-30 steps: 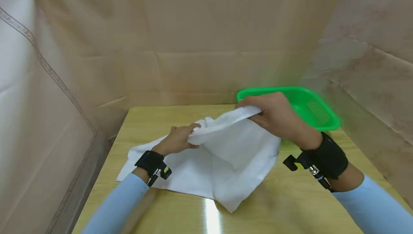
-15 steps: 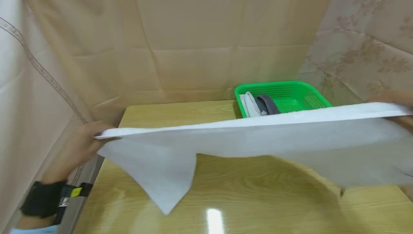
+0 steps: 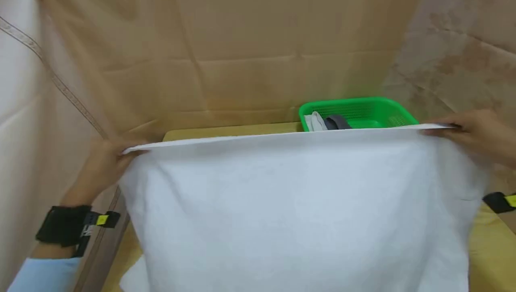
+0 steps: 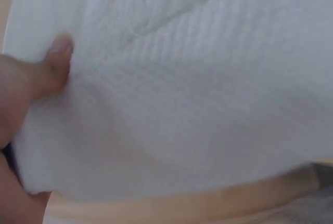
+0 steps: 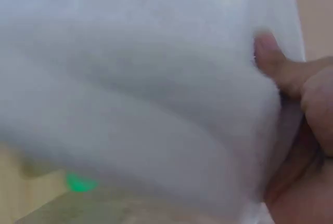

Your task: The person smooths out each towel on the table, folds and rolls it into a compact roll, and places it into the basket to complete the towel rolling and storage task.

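Observation:
A white towel (image 3: 290,207) hangs stretched wide between both hands, its top edge nearly straight and its lower part reaching past the bottom of the head view. My left hand (image 3: 106,162) pinches the towel's upper left corner; in the left wrist view the thumb (image 4: 61,60) presses on the ribbed cloth. At the upper right, my right hand (image 3: 481,133) pinches the other end of that edge. The right wrist view is blurred, but its thumb (image 5: 268,52) lies over the towel (image 5: 130,104). Most of the tabletop is hidden behind the cloth.
Behind the towel, at the table's back right, stands a green plastic basket (image 3: 363,108). It holds a folded white cloth (image 3: 316,122) and a dark grey one (image 3: 337,122). Beige sheets (image 3: 242,50) hang at the back and sides of the wooden table (image 3: 230,130).
From bunched on the table, the towel has been lifted and pulled wide as the hands moved apart. Over the last half second it has swung down, so its broad face now shows.

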### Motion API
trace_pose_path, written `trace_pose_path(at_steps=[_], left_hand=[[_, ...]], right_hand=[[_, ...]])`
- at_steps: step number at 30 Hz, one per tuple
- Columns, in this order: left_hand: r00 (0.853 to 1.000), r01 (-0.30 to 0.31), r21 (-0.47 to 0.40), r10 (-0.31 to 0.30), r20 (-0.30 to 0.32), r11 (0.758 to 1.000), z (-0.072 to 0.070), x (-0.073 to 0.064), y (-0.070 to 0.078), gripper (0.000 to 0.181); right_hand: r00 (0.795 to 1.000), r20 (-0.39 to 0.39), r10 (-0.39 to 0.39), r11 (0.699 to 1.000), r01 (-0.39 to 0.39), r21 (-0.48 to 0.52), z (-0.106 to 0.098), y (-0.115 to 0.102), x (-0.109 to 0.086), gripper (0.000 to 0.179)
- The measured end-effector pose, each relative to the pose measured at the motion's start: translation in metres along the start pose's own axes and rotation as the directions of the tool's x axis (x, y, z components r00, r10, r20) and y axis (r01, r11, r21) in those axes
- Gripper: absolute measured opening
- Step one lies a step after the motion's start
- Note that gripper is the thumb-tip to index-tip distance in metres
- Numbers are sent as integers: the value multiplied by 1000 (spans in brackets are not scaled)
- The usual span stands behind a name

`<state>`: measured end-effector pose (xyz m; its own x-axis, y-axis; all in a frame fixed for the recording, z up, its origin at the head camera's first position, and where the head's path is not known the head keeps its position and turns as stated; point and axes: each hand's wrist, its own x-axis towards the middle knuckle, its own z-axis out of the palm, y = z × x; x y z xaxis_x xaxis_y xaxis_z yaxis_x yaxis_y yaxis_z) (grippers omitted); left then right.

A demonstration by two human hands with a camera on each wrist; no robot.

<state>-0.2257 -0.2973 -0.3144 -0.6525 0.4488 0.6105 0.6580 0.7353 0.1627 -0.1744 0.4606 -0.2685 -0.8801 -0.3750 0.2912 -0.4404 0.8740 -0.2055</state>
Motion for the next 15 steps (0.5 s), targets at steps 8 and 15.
trace_pose_path(at_steps=[8,15], left_hand=[[987,71,6,-72,146,997,47,-38,-19,40],[947,-95,-77,114,300,993,23,-103,-7,50]], right_hand=[[997,-39,-62,996,59,-74,69,-10,-8,35],[986,59,-156,987,157,-25,92,-28,-83,55]])
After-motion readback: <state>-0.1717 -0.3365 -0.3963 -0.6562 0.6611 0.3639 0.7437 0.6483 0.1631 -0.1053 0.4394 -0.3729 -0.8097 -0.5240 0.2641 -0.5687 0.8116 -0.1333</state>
